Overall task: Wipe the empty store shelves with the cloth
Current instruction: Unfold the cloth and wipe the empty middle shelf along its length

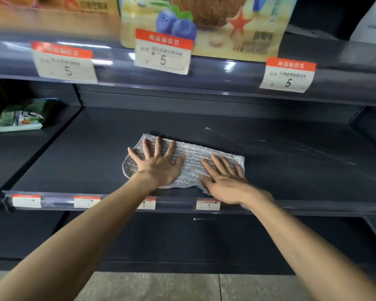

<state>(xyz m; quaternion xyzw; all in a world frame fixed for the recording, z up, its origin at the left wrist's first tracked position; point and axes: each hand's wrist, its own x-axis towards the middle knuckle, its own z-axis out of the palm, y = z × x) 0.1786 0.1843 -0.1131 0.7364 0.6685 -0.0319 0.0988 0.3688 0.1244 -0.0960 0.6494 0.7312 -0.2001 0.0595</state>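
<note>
A pale grey woven cloth (pixel 192 158) lies spread flat on the dark middle shelf (pixel 280 161), near its front edge. My left hand (pixel 159 164) presses flat on the cloth's left half with the fingers spread. On the right end of the cloth rests my right hand (pixel 223 181), palm down, fingers together and pointing up-left. Neither hand grips the cloth; both lie on top of it. Faint pale streaks show on the shelf to the right of the cloth.
The upper shelf (pixel 226 68) overhangs close above, carrying snack bags (pixel 204 22) and price tags (pixel 163 53). A green packet (pixel 20 118) lies on the neighbouring shelf section at left. Price labels (pixel 207 204) line the front rail. A lower dark shelf and the tiled floor lie below.
</note>
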